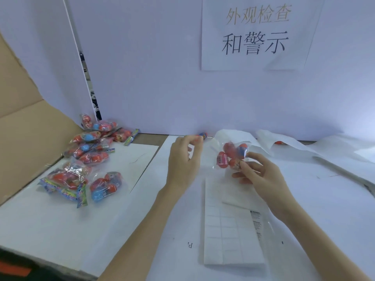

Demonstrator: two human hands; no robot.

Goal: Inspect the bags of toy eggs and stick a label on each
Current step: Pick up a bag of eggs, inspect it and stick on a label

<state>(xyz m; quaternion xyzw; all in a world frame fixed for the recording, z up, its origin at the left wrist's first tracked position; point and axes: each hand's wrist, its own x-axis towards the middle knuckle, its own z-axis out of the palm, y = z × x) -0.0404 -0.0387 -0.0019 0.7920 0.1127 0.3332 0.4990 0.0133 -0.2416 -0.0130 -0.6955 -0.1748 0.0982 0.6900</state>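
My right hand (257,175) holds a clear bag of red and blue toy eggs (232,155) by its lower right side, lifted a little above the table. My left hand (184,157) hovers to the left of the bag with its fingers curled toward the thumb; whether they pinch anything small I cannot tell. A white label sheet (229,236) with a grid of stickers lies on the table below the bag. One loose egg (203,135) lies by the back wall, just beyond my left fingertips.
A pile of several filled egg bags (89,157) lies at the left on a white sheet, beside a cardboard box flap (30,134). Crumpled white backing paper (284,142) lies at the back right. A white partition with a printed sign (255,33) closes the back.
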